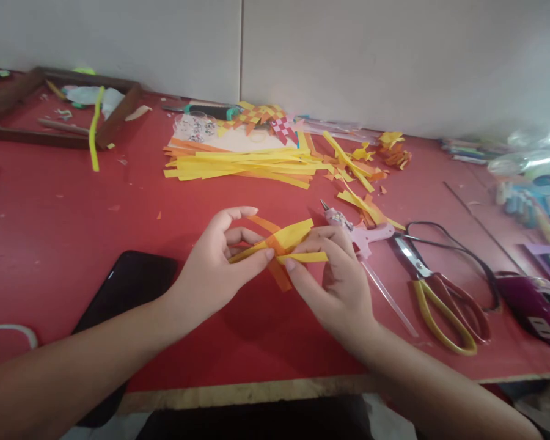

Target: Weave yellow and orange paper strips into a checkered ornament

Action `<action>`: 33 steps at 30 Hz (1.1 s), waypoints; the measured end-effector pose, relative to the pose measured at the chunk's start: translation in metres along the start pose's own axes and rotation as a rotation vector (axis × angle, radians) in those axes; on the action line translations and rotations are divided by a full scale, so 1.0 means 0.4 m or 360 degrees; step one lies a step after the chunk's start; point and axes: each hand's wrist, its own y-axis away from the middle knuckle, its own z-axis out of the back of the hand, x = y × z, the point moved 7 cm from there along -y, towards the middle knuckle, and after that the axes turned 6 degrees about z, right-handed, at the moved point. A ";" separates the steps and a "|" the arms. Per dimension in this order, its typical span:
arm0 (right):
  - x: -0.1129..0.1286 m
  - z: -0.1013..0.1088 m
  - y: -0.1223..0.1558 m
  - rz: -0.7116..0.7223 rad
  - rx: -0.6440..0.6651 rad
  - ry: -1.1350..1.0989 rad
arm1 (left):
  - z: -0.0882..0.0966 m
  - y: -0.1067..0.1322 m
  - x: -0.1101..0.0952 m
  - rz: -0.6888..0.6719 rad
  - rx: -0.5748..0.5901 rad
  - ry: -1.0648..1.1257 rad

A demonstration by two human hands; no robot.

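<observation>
Both hands hold yellow and orange paper strips (293, 234) crossed over one another, above the red table near its front edge. My left hand (222, 260) pinches the strips at their left side, its thumb pressed near the crossing. At the right, my right hand (334, 272) grips a yellow strip between thumb and fingers. An orange strip end hangs below the crossing, and another sticks out at the upper left. Parts of the strips are hidden behind the fingers.
A black phone (128, 287) lies left. Right are a pink glue gun (362, 235), a clear glue stick (389, 297) and scissors (444, 311). Behind lies a pile of yellow strips (242, 164), with woven paper pieces (284, 129) and a wooden frame (41, 135) farther back.
</observation>
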 end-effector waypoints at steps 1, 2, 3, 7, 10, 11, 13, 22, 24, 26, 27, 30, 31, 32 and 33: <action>-0.012 -0.001 0.001 -0.0086 -0.0004 -0.0055 | 0.000 0.001 0.000 0.0006 -0.0001 -0.0008; -0.023 -0.004 0.002 -0.0166 -0.0001 -0.0113 | -0.001 0.002 -0.001 0.0010 -0.0001 -0.0009; -0.032 -0.006 0.004 -0.0241 0.0000 -0.0171 | -0.001 0.003 -0.002 0.0014 0.0001 -0.0010; -0.049 -0.016 0.010 -0.0438 0.0031 -0.0395 | -0.004 0.006 -0.007 0.0017 -0.0001 -0.0017; -0.062 -0.037 0.019 -0.0661 0.0078 -0.0705 | -0.003 0.006 -0.007 0.0027 -0.0007 -0.0024; -0.067 -0.042 0.022 -0.0728 0.0059 -0.0823 | -0.003 0.005 -0.006 0.0030 -0.0007 -0.0022; -0.074 -0.047 0.026 -0.0814 -0.0013 -0.1012 | -0.002 0.004 -0.004 0.0036 -0.0006 -0.0020; -0.077 -0.070 0.035 -0.1011 0.0053 -0.1323 | 0.002 0.009 -0.006 0.0043 -0.0028 -0.0054; -0.081 -0.066 0.036 -0.1001 0.0013 -0.1300 | 0.003 0.010 -0.007 0.0039 -0.0034 -0.0044; -0.085 -0.065 0.037 -0.0992 -0.0004 -0.1274 | 0.003 0.010 -0.007 0.0032 -0.0040 -0.0021; -0.086 -0.064 0.038 -0.0989 -0.0012 -0.1262 | 0.003 0.010 -0.007 0.0032 -0.0038 -0.0004; -0.088 -0.060 0.040 -0.0987 -0.0038 -0.1223 | 0.000 0.008 -0.003 0.0046 -0.0007 0.0038; -0.088 -0.058 0.040 -0.0980 -0.0051 -0.1208 | -0.001 0.006 -0.001 0.0066 0.0001 0.0036; -0.086 -0.055 0.039 -0.0967 -0.0068 -0.1193 | -0.001 0.005 0.003 0.0092 0.0003 0.0026; -0.084 -0.052 0.039 -0.0954 -0.0081 -0.1178 | -0.001 0.004 0.006 0.0123 -0.0003 0.0009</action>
